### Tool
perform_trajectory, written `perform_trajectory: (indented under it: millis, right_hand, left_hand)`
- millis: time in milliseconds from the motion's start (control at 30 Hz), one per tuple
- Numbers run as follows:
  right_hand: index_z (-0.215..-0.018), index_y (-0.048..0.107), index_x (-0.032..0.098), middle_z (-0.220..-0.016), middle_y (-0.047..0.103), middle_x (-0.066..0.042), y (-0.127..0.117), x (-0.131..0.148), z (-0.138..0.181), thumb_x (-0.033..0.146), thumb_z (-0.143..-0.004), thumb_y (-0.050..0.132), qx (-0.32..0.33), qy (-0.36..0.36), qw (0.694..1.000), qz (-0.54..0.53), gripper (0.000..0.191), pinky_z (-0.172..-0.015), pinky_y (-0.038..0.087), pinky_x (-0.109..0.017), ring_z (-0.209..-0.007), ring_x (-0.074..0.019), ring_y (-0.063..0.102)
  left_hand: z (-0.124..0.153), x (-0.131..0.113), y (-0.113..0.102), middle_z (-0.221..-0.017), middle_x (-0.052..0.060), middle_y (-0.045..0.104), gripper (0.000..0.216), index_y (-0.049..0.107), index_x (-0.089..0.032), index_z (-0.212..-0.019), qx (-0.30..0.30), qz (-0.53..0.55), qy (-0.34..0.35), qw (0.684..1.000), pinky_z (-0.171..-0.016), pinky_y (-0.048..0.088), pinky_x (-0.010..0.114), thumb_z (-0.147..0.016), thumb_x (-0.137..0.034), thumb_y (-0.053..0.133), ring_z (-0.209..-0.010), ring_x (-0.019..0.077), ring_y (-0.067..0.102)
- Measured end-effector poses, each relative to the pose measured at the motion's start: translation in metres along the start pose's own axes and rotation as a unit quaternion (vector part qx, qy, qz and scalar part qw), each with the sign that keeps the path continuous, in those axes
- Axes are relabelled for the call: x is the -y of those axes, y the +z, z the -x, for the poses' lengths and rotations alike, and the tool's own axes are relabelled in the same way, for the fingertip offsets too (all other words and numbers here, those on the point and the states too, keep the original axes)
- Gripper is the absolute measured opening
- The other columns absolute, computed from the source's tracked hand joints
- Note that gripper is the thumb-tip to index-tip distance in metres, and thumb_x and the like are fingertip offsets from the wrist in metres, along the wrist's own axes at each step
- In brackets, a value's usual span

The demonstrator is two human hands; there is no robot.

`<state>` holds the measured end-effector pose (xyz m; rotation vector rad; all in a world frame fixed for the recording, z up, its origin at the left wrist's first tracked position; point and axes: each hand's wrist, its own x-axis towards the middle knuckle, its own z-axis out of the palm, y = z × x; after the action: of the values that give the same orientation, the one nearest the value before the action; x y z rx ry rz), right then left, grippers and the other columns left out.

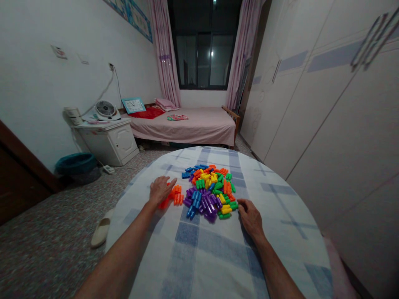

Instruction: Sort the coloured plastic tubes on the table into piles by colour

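A heap of small plastic building blocks in purple [208, 204], blue [195, 200], yellow [212, 178], green [218, 187] and orange [227, 189] lies on a round table. My left hand [160, 190] rests over a separate group of orange blocks [177, 196] left of the heap, its thumb and fingers spread. It partly hides the blocks below it. At the heap's right edge, my right hand [250, 216] has loosely bent fingers, with a gap between thumb and forefinger. Its fingertips are beside or touching a green block [233, 206]; nothing shows in its grasp.
A blue-and-white checked cloth [215, 257] covers the table [280, 249]. Beyond it is a bed [193, 124]; a white cabinet [115, 141] carries a fan [106, 109]. A bin [76, 164] and a slipper [100, 233] are on the floor. Wardrobes [327, 124] line the right.
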<state>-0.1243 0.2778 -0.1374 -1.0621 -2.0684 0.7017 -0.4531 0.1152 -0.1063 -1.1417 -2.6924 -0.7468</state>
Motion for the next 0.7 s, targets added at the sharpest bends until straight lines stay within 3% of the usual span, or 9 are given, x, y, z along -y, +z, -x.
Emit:
perform_trajectory:
  millis: [67,133,200,367,467,600,700]
  right_hand:
    - [-0.096,0.065,0.017,-0.098,0.068,-0.008,0.0,0.0,0.0,0.033,-0.08,0.039,0.002,0.0,1.0,-0.001,0.035,-0.079,0.046,-0.032,-0.088,-0.0201,0.062]
    - [-0.096,0.065,0.017,-0.098,0.068,-0.008,0.0,0.001,0.0,0.034,-0.079,0.039,0.004,0.003,1.0,0.0,0.035,-0.08,0.045,-0.033,-0.088,-0.0206,0.062]
    - [-0.097,0.064,0.016,-0.098,0.068,-0.009,-0.001,0.001,0.0,0.035,-0.079,0.04,0.004,0.006,1.0,0.001,0.036,-0.08,0.045,-0.033,-0.089,-0.0209,0.062]
    - [-0.097,0.064,0.016,-0.099,0.068,-0.009,-0.001,0.002,0.0,0.034,-0.081,0.04,0.006,0.004,1.0,-0.003,0.035,-0.081,0.045,-0.033,-0.089,-0.0211,0.062]
    - [-0.097,0.065,0.018,-0.099,0.068,-0.007,0.0,0.003,0.0,0.033,-0.081,0.04,0.008,0.011,1.0,0.0,0.033,-0.081,0.045,-0.033,-0.089,-0.0212,0.062]
    - [-0.096,0.066,0.02,-0.097,0.068,-0.005,0.0,0.003,-0.001,0.034,-0.081,0.041,0.014,0.018,1.0,0.003,0.032,-0.079,0.045,-0.032,-0.087,-0.0202,0.063]
    - [-0.096,0.065,0.021,-0.098,0.068,-0.005,0.0,0.001,-0.002,0.034,-0.082,0.041,0.017,0.021,1.0,0.003,0.031,-0.078,0.045,-0.031,-0.087,-0.02,0.063]
  left_hand:
    - [0.005,-0.015,0.003,-0.129,0.014,0.056,0.048,0.063,-0.019,-0.114,-0.005,-0.024,0.109,0.994,-0.103,0.033,0.044,-0.084,-0.054,0.049,-0.124,0.0285,0.045]
    - [0.01,-0.031,0.005,-0.131,0.01,0.055,0.043,0.063,-0.025,-0.114,0.026,-0.032,0.214,0.976,-0.104,0.032,0.047,-0.08,-0.05,0.057,-0.126,0.0288,0.042]
    - [0.014,-0.043,0.005,-0.124,0.008,0.06,0.035,0.066,-0.028,-0.108,0.072,-0.043,0.267,0.96,-0.103,0.032,0.049,-0.078,-0.044,0.062,-0.123,0.0288,0.045]
    - [0.015,-0.047,-0.003,-0.093,0.009,0.068,0.021,0.07,-0.023,-0.09,0.118,-0.08,0.234,0.962,-0.094,0.039,0.046,-0.081,-0.034,0.055,-0.1,0.0263,0.058]
    - [0.009,-0.046,-0.006,-0.098,0.009,0.068,0.025,0.07,-0.022,-0.096,0.106,-0.035,0.217,0.97,-0.091,0.042,0.039,-0.083,-0.035,0.053,-0.098,0.0244,0.059]
    - [-0.009,-0.06,0.001,-0.11,0.008,0.066,0.031,0.067,-0.022,-0.108,0.076,0.001,0.191,0.979,-0.094,0.043,0.036,-0.083,-0.021,0.047,-0.105,0.0226,0.057]
    - [-0.027,-0.075,0.013,-0.114,0.009,0.062,0.036,0.063,-0.021,-0.115,0.089,0.003,0.216,0.972,-0.093,0.044,0.037,-0.083,-0.021,0.047,-0.106,0.0236,0.056]
